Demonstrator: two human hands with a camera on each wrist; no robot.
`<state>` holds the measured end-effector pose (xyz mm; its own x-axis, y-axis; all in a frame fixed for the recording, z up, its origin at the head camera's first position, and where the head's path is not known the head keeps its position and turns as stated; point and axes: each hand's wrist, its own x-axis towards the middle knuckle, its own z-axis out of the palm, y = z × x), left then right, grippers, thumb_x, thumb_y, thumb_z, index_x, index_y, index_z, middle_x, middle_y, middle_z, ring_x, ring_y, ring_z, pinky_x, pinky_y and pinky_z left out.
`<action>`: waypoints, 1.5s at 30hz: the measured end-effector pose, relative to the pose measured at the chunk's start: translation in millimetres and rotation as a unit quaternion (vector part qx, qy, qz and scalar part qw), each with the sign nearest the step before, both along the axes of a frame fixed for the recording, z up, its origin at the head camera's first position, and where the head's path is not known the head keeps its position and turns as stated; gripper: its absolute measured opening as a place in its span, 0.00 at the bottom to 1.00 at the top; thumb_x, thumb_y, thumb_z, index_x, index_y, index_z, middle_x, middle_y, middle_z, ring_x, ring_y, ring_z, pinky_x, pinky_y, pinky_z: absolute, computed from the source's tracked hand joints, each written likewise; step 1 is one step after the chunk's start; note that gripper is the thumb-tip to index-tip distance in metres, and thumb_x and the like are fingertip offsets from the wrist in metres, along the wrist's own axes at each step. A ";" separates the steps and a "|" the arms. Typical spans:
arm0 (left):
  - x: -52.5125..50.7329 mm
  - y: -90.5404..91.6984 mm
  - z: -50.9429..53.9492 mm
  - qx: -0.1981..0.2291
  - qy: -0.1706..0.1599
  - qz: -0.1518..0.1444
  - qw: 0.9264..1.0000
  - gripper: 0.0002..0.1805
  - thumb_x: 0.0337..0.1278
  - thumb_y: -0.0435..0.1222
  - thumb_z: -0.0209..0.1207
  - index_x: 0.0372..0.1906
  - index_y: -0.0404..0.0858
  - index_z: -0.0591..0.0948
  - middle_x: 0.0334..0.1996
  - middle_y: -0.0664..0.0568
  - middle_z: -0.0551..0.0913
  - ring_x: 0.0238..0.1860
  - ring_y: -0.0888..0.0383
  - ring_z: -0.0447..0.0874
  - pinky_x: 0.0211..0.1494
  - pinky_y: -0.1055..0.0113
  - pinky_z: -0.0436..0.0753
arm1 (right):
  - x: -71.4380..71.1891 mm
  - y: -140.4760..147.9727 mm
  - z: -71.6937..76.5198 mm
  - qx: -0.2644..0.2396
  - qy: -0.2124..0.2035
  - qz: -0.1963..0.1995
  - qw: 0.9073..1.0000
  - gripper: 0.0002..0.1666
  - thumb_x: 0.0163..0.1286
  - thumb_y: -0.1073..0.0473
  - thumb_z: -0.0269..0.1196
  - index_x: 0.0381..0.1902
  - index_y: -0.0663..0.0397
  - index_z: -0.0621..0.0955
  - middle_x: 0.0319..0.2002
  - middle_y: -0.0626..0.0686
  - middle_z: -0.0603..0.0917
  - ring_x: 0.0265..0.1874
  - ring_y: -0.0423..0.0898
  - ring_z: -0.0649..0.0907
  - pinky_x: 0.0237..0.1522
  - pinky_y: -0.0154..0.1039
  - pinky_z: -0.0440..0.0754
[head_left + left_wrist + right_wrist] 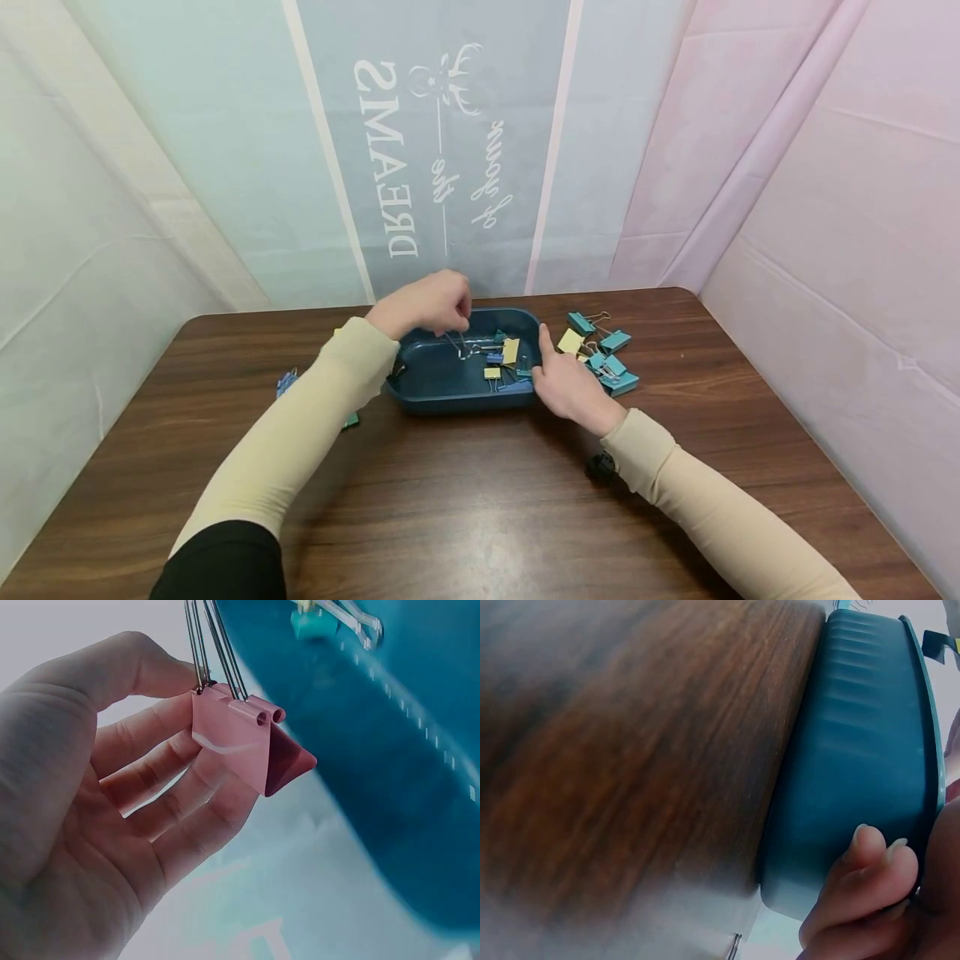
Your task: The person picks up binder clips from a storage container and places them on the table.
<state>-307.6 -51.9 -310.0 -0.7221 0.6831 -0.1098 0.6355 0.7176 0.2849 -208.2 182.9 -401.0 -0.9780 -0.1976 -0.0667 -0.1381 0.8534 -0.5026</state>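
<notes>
My left hand (429, 302) is over the left half of a dark teal tray (450, 406). In the left wrist view it holds a pink binder clip (232, 739) between thumb and fingers, the wire handles pointing up. At the tray's right end, my right hand (573, 387) grips the rim; in the right wrist view, its curled fingers (870, 889) lie against the outer wall. Inside the tray are several binder clips, among them a yellow clip (510, 351), a small pale yellow clip (492, 373) and blue ones, mostly toward the right.
Right of the tray lie several teal clips (615, 341) and a yellow clip (570, 340). On the left, partly behind my left sleeve, are a blue clip (285, 382) and a green clip (350, 422). A printed cloth (465, 167) hangs behind the wooden table (450, 500).
</notes>
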 end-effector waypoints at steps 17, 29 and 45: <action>3.0 -127.6 -11.9 -0.010 -0.055 0.075 0.996 0.10 0.55 0.29 0.58 0.22 0.36 0.86 0.13 0.51 0.79 0.14 0.58 0.75 0.27 0.63 0.77 | -1.1 0.6 -2.8 0.001 0.002 0.000 1.000 0.44 0.77 0.56 0.47 0.79 0.61 0.39 0.13 0.52 0.74 0.08 0.49 0.71 0.13 0.40 0.67; 9.1 -162.1 -39.4 -0.038 -0.097 0.111 0.988 0.08 0.54 0.27 0.57 0.31 0.34 0.86 0.17 0.50 0.81 0.19 0.55 0.80 0.30 0.62 0.81 | -2.0 1.1 -2.9 -0.003 0.013 0.003 1.000 0.43 0.77 0.57 0.48 0.79 0.63 0.40 0.12 0.52 0.73 0.08 0.48 0.71 0.12 0.39 0.66; 5.1 -151.7 -34.6 -0.004 -0.011 0.087 0.996 0.09 0.58 0.33 0.63 0.41 0.33 0.86 0.34 0.49 0.84 0.38 0.52 0.81 0.45 0.52 0.81 | -2.3 1.4 -1.8 0.002 0.007 0.003 1.000 0.43 0.77 0.57 0.47 0.79 0.63 0.40 0.13 0.52 0.74 0.08 0.49 0.71 0.12 0.39 0.66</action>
<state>-302.5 -203.6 -344.6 -0.8268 0.5469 -0.1314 0.4951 0.8185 0.2914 -210.6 184.2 -402.8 -0.9776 -0.2032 -0.0540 -0.1501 0.8541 -0.4980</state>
